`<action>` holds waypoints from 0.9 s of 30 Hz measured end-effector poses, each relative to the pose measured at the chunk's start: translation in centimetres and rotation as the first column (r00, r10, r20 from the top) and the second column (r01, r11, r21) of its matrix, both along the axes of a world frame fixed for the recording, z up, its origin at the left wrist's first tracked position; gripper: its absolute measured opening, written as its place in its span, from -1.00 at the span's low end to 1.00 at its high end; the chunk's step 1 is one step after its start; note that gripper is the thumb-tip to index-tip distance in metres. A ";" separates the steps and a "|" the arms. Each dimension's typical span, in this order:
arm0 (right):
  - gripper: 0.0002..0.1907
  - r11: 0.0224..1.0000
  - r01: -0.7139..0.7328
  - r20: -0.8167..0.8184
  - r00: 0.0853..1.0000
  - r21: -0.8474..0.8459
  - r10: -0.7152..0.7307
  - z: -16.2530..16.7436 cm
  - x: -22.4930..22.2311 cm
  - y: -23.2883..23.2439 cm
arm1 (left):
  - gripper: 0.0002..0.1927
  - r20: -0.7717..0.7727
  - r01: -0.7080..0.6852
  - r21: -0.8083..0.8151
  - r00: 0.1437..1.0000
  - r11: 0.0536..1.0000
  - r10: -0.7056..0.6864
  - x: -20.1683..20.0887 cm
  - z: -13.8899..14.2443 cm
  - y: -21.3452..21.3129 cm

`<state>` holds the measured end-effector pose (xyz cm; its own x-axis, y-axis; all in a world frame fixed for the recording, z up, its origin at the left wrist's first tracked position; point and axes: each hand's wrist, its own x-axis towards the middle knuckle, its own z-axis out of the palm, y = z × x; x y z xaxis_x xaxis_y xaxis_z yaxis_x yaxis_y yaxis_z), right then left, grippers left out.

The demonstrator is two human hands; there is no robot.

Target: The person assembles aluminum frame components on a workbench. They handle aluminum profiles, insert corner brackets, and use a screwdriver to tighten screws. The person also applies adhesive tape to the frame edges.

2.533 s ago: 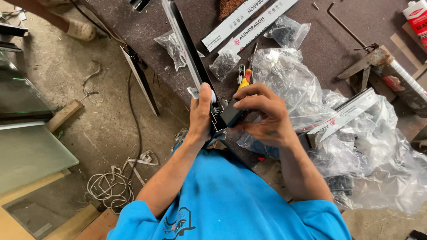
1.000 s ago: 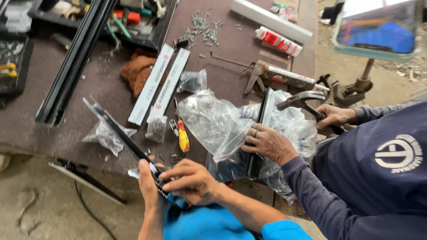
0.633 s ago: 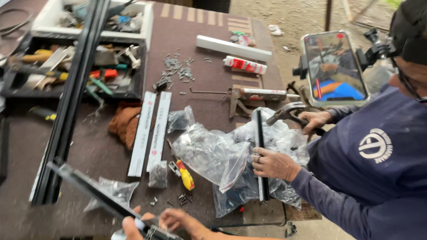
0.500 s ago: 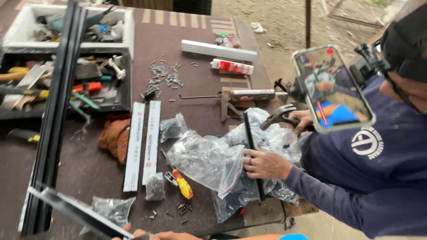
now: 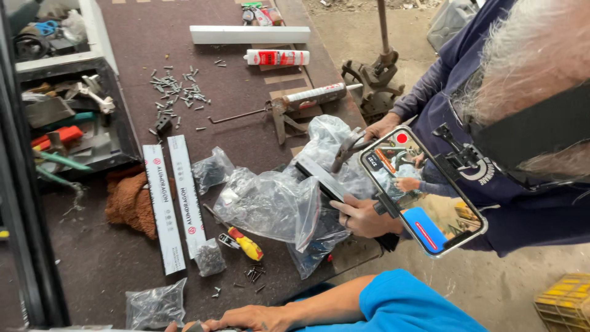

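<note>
My right hand [image 5: 249,318] lies at the very bottom of the head view, fingers curled over a dark bar end [image 5: 198,326] that the frame cuts off. Only a sliver of my left hand [image 5: 174,327] shows beside it, its grip hidden. My blue sleeve [image 5: 405,304] runs in from the right. Just beyond my hands lie a small bag of screws [image 5: 155,304], loose screws [image 5: 253,272] and a yellow-and-red screwdriver [image 5: 246,244] on the dark brown table [image 5: 246,138].
A co-worker in dark blue stands right, one hand [image 5: 364,216] on a black bar among clear plastic bags [image 5: 270,203], a phone [image 5: 424,190] mounted before them. Two white strips [image 5: 175,206], brown cloth [image 5: 129,200], tool tray [image 5: 74,117], caulking gun [image 5: 307,101] and long black profiles [image 5: 18,215] surround.
The view swung up from my hands to the table and the co-worker. My hands and the black bar dropped to the bottom edge. The co-worker's hand stays on the bar in the bags.
</note>
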<state>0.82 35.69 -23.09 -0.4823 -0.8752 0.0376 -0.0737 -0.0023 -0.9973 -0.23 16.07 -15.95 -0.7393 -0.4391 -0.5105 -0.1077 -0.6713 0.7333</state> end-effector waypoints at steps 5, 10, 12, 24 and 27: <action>-0.36 0.997 -0.012 -0.100 0.995 -0.075 0.004 5.4 -0.9 -0.7 | -0.41 -0.001 -0.021 0.003 1.000 1.000 0.021 0.9 0.9 -1.1; -0.26 1.000 -0.017 -0.011 1.000 0.013 0.017 4.5 -0.4 -1.0 | -0.41 -0.009 -0.062 -0.003 0.998 0.998 0.062 1.1 1.2 -1.8; -0.24 0.998 -0.046 0.040 0.998 -0.033 0.048 3.7 -0.2 -1.0 | -0.41 -0.019 -0.085 -0.004 0.996 0.996 0.085 1.2 1.2 -2.1; -0.11 0.990 -0.124 0.062 0.990 -0.060 0.128 6.2 0.0 -1.8 | -0.42 -0.037 -0.189 0.023 0.981 0.982 0.189 3.0 2.0 -1.3; -0.03 0.989 -0.140 0.071 0.987 -0.045 0.142 6.0 0.2 -1.8 | -0.42 -0.044 -0.218 0.043 0.974 0.975 0.220 4.0 1.7 -0.4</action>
<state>1.05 33.88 -17.12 -0.3569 -0.9332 0.0426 0.0037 -0.0470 -0.9989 3.75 15.72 -14.23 -0.6514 -0.5745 -0.4956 0.0800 -0.7015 0.7081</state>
